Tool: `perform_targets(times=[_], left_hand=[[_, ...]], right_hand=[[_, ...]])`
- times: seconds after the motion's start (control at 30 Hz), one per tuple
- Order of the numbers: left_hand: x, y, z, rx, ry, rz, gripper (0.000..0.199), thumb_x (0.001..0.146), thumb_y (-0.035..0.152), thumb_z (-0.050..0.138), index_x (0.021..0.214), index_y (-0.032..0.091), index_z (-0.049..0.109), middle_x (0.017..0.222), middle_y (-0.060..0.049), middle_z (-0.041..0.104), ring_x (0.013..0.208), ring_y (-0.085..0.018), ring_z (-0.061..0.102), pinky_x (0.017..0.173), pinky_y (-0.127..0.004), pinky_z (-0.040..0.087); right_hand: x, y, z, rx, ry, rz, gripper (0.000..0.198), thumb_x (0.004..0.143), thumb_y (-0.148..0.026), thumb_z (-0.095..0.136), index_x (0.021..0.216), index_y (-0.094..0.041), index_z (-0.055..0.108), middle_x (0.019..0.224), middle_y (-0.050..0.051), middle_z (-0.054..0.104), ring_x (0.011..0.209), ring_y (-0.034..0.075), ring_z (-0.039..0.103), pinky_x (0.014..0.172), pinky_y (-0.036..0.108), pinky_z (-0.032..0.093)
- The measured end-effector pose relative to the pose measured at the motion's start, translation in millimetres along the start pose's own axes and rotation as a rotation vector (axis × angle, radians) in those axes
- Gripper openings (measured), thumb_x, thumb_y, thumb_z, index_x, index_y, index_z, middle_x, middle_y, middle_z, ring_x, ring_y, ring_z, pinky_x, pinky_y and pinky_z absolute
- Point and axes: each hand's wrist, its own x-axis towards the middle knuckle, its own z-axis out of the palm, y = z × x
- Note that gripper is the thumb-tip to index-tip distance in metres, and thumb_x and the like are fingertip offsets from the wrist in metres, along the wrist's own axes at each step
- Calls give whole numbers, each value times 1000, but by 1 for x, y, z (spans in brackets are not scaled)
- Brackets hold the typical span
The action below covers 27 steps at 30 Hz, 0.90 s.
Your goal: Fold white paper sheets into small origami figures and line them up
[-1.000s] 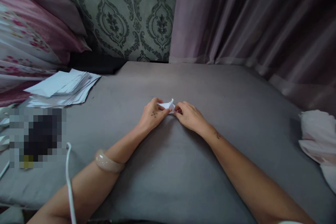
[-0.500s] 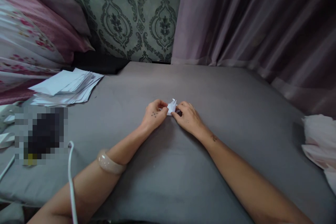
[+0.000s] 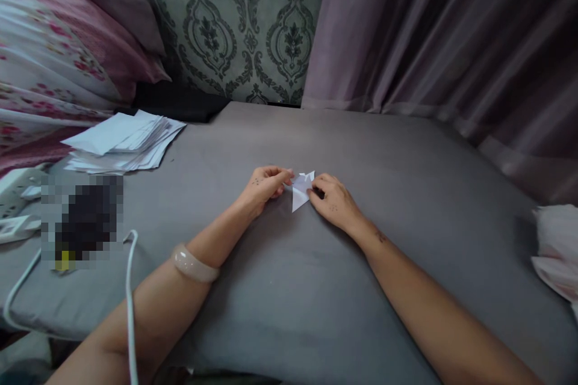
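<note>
Our right fingers (image 3: 322, 180) pinch the right side of the folded paper (image 3: 301, 193); our left fingers (image 3: 279, 178), bunched, sit at its upper left, grip unclear. Grey cloth (image 3: 289, 289) spreads open around, its near edge well apart.

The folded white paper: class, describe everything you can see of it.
The folded white paper looks thin, plain and creased. One sharp corner points toward the person; small peaks break its far edge. It is over the grey surface, perhaps touching it. The right hand grips its right side; the left hand is at its upper left, contact unclear.
</note>
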Motion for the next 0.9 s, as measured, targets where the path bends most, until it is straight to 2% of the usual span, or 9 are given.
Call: perform_targets(times=[0.13, 0.27, 0.37, 0.53, 0.7, 0.9], left_hand=[[1, -1, -1, 62, -3, 93, 15, 68, 23, 64, 80, 14, 65, 65, 1, 57, 51, -7, 42, 48, -20, 29], [0, -5, -2, 295, -59, 253, 35, 63, 14, 61, 97, 15, 66, 89, -4, 63, 75, -12, 54, 63, -22, 40], [0, -10, -2, 434, -124, 314, 34, 64, 18, 62, 99, 16, 66, 91, -5, 64, 84, -16, 56, 71, -25, 44], [5, -16, -1, 504, -160, 384, 26, 73, 29, 63, 95, 16, 67, 78, -2, 62, 71, -13, 53, 64, -23, 42], [8, -18, 1, 452, -181, 401, 20, 75, 30, 63, 87, 14, 66, 70, 1, 58, 65, -11, 50, 59, -21, 39], [9, -22, 3, 387, -213, 399, 19, 78, 32, 62, 86, 14, 66, 70, 1, 58, 64, -11, 50, 58, -19, 39]], right_hand=[[0, 0, -4, 23, -29, -25, 11, 88, -20, 53, 81, -19, 62, 95, 6, 62, 92, 18, 56, 84, 31, 43], [0, 1, -5, 48, -80, -83, 11, 89, -21, 52, 90, -20, 64, 100, 6, 62, 97, 18, 54, 89, 32, 41], [0, 2, -4, 71, -84, -56, 9, 87, -21, 55, 92, -21, 62, 99, 5, 61, 96, 18, 54, 88, 32, 41], [1, -1, -3, 153, -22, 81, 18, 79, -22, 62, 94, -22, 54, 95, 2, 61, 86, 16, 56, 78, 30, 43], [1, -8, -8, 155, -5, 95, 10, 77, -22, 60, 85, -21, 54, 87, 1, 60, 77, 14, 55, 71, 27, 42], [1, -10, -7, 206, -28, 157, 7, 79, -25, 60, 84, -20, 57, 80, 1, 64, 67, 12, 55, 64, 26, 41]])
